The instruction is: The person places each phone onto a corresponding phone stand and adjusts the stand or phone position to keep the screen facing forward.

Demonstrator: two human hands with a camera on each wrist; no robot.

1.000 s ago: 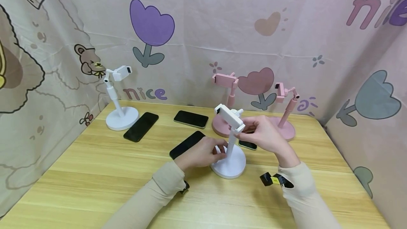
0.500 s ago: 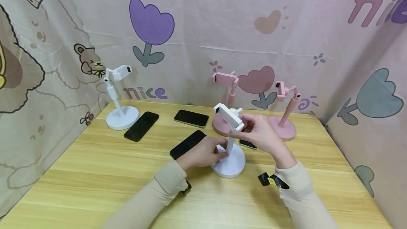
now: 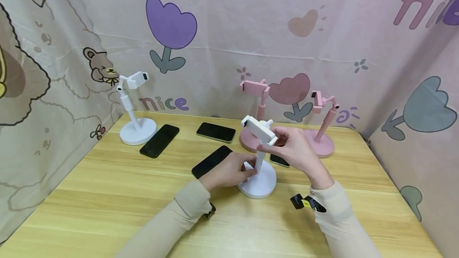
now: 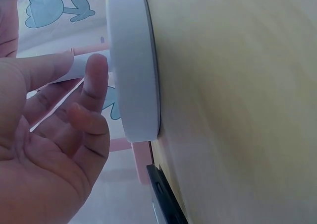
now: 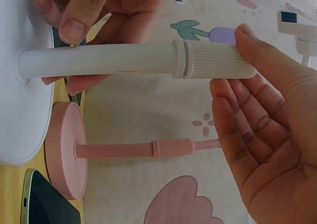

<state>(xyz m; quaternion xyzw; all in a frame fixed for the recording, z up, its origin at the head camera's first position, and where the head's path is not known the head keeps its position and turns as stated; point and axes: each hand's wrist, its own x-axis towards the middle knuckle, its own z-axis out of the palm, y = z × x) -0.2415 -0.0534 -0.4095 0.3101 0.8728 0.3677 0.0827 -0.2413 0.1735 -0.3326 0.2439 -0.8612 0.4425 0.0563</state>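
Observation:
A white phone stand (image 3: pixel 263 186) with a round base stands upright on the table in front of me. In the head view its clamp head tilts at the top of the pole. My left hand (image 3: pixel 233 169) pinches the lower pole (image 5: pixel 114 60) between thumb and fingers, just above the base. Higher up, my right hand (image 3: pixel 292 150) grips the ribbed collar (image 5: pixel 213 60) with thumb on one side and fingers on the other. A black phone (image 3: pixel 211 161) lies partly behind the left hand. Another phone (image 3: pixel 279 161) lies beyond the stand, partly covered by the right hand.
Two pink phone stands, one facing left (image 3: pixel 255 88) and one at the right (image 3: pixel 320 144), stand at the back. A second white stand (image 3: pixel 138 132) is at the back left, near a black phone (image 3: pixel 159 141). Another phone (image 3: pixel 216 132) lies at back centre.
The right thumb and fingers have shifted slightly left around the upper pole. The left hand keeps its hold, and the stand stays in place.

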